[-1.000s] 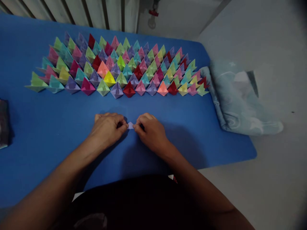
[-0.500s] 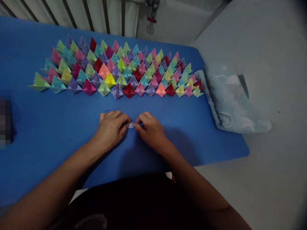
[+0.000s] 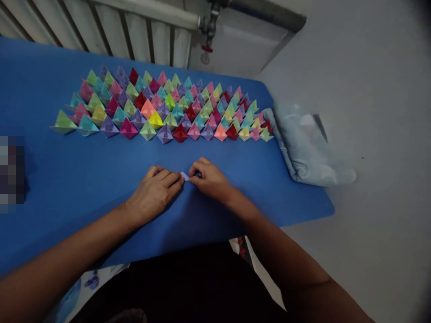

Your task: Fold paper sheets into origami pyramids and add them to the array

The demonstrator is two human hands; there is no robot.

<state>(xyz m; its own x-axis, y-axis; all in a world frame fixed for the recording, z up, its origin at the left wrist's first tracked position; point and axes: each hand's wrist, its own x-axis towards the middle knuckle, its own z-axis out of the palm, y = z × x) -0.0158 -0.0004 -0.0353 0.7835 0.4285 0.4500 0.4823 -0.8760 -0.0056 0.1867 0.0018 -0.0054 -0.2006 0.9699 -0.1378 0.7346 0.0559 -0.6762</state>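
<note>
Nearest is one torso in dark clothing (image 3: 175, 287), with patterned fabric showing at both sides of it; two bare forearms reach forward from there over one blue worktop (image 3: 84, 179); at their ends are two hands, close together near the worktop's middle. The left hand (image 3: 158, 188) lies low, palm down, its fingertips on the left end of one small piece of purple paper (image 3: 185, 176); whether it grips the paper or only presses it, I cannot tell; the right hand (image 3: 210, 179) pinches the paper's right end between thumb and finger; the paper sits between the two hands, mostly covered by fingers. One blurred-out object (image 3: 12, 175) stands at the far left edge of view, well apart from the hands.

Beyond the hands runs the front row of folded paper boats (image 3: 164, 134), fourteen in all: three green, three purple, two red, two pink, one teal, one magenta, one coral, one yellow; several more rows stand close behind, overlapping too much for a sure count; one bright yellow boat (image 3: 156, 120) shows just behind the front row. One folded grey-blue cloth (image 3: 306, 148) lies beside the rows' right end; farthest are one pale radiator (image 3: 144, 38), one red-handled valve (image 3: 207, 48) and one thick dark pipe (image 3: 269, 13).
</note>
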